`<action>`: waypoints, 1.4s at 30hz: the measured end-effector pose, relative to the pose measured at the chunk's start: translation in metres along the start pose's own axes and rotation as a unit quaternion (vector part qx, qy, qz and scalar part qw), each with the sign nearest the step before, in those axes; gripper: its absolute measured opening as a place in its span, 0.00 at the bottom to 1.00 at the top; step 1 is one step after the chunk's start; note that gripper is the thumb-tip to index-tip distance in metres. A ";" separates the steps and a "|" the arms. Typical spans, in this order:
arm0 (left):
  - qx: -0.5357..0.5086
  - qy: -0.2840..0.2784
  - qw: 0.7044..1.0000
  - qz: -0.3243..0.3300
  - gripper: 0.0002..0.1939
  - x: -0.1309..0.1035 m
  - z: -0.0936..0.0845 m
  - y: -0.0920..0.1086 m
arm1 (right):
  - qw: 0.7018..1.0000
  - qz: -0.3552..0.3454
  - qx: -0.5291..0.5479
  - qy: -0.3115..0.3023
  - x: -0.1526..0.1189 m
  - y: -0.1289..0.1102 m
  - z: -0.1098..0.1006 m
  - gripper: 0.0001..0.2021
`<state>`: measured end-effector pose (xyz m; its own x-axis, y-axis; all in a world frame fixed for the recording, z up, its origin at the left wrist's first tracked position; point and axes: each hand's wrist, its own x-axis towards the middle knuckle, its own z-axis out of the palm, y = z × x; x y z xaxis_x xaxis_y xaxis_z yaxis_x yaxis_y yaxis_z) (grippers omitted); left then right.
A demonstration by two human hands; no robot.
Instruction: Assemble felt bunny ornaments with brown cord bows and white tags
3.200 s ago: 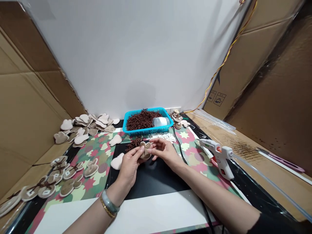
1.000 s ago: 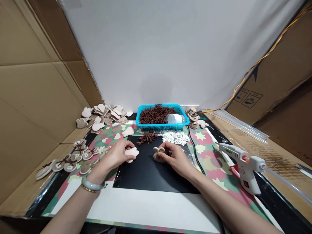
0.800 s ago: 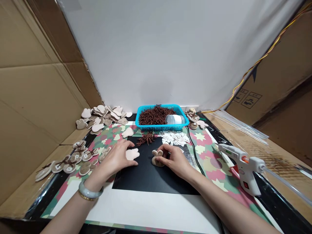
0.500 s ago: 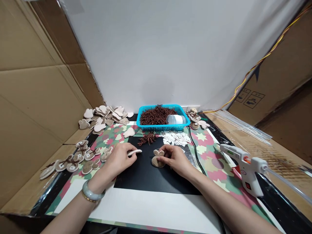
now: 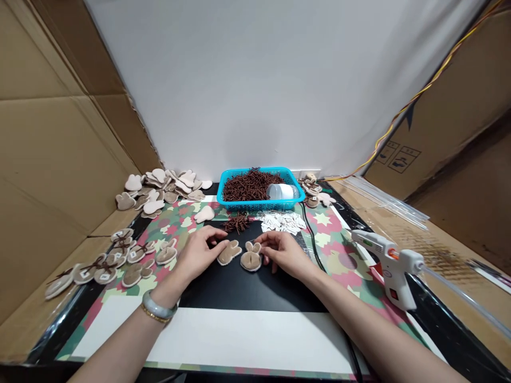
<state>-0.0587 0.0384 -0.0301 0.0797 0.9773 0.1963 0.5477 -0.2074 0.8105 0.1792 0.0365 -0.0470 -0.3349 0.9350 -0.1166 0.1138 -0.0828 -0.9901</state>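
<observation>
Two brown felt bunny shapes with pale edges lie side by side on a black mat (image 5: 255, 295). The left felt bunny (image 5: 229, 254) is tilted, ears toward the upper right. My left hand (image 5: 202, 249) is at its left edge, thumb and forefinger apart, the thumb near or touching the felt. The right felt bunny (image 5: 251, 260) has its ears up and a small dark mark on its body. My right hand (image 5: 285, 252) sits at its right edge with loosely bent fingers; the thumb is beside the felt, and whether it touches is hard to tell.
Behind the mat are brown bows (image 5: 237, 223), white labels (image 5: 282, 222) and a blue basket (image 5: 261, 205) of more bows. Felt pieces (image 5: 159, 186) are piled at the back left, with finished bunnies (image 5: 106, 267) below. A glue gun (image 5: 393, 266) stands at right, near a black cable (image 5: 315, 247).
The left felt bunny, edge-on in my left hand before, now lies brown side up on the mat. My right thumb has drawn back off the right bunny. The view has shifted slightly.
</observation>
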 end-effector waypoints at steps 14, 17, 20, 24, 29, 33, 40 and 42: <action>0.011 0.004 0.995 0.099 0.05 -0.013 0.014 0.015 | 0.999 -0.004 -0.053 0.003 -0.003 -0.003 0.002 0.09; -0.016 -0.009 0.997 0.070 0.08 -0.015 0.016 0.017 | 0.999 -0.029 -0.030 0.003 -0.003 -0.004 0.003 0.09; -0.076 -0.044 0.996 0.008 0.16 -0.017 0.018 0.021 | 0.999 -0.047 0.001 0.010 -0.004 -0.006 0.004 0.12; -0.162 -0.118 0.979 -0.029 0.30 -0.019 0.023 0.024 | 0.996 -0.062 0.066 0.018 -0.005 -0.008 0.004 0.15; -0.214 -0.110 0.969 -0.054 0.28 -0.020 0.029 0.024 | 0.989 -0.072 0.128 0.003 -0.006 -0.013 0.004 0.12; -0.243 -0.101 0.962 -0.075 0.29 -0.018 0.028 0.022 | 0.989 -0.067 0.134 0.004 -0.007 -0.016 0.003 0.12; -0.263 -0.097 0.956 -0.081 0.29 -0.018 0.028 0.023 | 0.993 -0.048 0.105 -0.013 -0.006 -0.014 0.003 0.13; -0.248 -0.091 0.961 -0.082 0.28 -0.021 0.029 0.024 | 0.996 -0.049 0.080 -0.011 -0.006 -0.013 0.004 0.16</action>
<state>-0.0231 0.0138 -0.0314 0.1964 0.9803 -0.0191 0.1037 -0.0014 0.9946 0.1763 0.0306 -0.0340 -0.3584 0.9334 -0.0189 -0.0695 -0.0469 -0.9965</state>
